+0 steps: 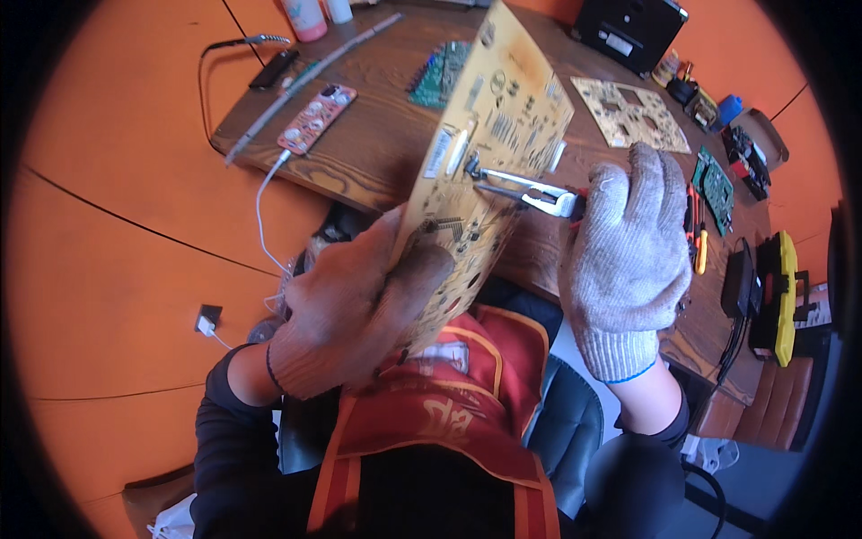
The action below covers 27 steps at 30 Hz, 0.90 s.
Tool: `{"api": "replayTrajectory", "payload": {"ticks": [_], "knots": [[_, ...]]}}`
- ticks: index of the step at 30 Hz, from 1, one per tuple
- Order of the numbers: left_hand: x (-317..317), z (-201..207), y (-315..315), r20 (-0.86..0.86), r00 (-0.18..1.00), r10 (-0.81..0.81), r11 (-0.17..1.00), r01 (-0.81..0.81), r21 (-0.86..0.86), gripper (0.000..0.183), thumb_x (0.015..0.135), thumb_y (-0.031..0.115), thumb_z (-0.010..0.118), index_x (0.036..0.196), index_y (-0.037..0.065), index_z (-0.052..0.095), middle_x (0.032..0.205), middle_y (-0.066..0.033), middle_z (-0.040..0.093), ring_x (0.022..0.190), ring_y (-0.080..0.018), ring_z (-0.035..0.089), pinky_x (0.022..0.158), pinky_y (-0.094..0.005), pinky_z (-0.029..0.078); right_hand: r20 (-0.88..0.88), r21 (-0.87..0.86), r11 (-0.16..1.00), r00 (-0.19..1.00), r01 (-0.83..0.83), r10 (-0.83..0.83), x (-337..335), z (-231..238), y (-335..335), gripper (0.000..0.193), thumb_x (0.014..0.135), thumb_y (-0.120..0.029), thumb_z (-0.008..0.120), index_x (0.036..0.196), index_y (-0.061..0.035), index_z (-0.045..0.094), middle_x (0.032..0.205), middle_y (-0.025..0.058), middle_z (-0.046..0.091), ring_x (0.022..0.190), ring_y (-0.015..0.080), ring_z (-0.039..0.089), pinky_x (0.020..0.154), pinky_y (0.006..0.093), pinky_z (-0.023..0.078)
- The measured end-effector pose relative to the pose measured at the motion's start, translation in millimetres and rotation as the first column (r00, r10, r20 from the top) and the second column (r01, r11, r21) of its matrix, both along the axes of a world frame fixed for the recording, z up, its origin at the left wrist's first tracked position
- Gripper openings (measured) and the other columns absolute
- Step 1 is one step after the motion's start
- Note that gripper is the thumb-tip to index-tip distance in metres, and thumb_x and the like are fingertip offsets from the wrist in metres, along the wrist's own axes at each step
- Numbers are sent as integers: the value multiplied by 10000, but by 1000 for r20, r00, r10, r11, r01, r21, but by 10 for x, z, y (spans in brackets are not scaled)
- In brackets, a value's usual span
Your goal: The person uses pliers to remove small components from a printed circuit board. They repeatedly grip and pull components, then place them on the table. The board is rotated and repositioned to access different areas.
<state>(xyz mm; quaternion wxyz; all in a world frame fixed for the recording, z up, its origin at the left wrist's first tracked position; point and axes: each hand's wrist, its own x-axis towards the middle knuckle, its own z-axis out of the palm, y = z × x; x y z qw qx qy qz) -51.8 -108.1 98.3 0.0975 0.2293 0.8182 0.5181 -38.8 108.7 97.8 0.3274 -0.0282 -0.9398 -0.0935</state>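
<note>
At eight o'clock, the gloved left hand (359, 305) clamps a tan circuit board (501, 135), tilted at twelve, apparently steadying it for pliers (552, 200) wrapped in the right hand (626, 242) at three. Whether they pinch the dark component (472, 164), I can't tell. Beyond, a green board (439, 74) is partly hidden.

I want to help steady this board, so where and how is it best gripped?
Probably pinch the board at its thin upper edge, from above: it stands tilted up, the left hand holds its lower part, and the pliers are near its middle.
</note>
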Motion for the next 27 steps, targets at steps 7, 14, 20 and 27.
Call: {"api": "replayTrajectory", "payload": {"ticks": [7,14,20,27], "knots": [[-31,90,-38,-25,993,-115,988,112,-103,364,982,235,515,1201,-55,508,904,-224,672,788,-323,682,680,-380,526,-60,166,986,998,21,-11,68,-112,54,227,754,-190,643,938,-60,616,1224,187,582,1218,341,497,721,448,475],[-92,-186,41,-701,693,-166,963,-40,-267,285,953,221,523,1153,21,559,812,-105,588,675,-246,593,510,-358,415,131,-138,990,991,4,14,118,-377,62,310,659,-198,749,882,-71,575,894,153,601,917,338,601,789,456,475],[-89,73,102,-768,350,-537,716,-292,-634,150,802,144,573,920,53,595,846,-88,523,722,-188,566,430,-357,337,276,-269,960,961,81,-3,82,-180,18,184,808,-217,608,902,-59,614,842,161,647,778,318,667,673,455,529],[-247,287,62,-791,-1,-612,764,-256,-591,446,736,156,609,1100,-102,591,1089,-301,560,834,-341,591,413,-427,449,606,-567,762,785,311,131,-18,56,-98,302,865,-277,522,1036,-54,630,1020,204,674,981,392,657,801,525,519]]}}
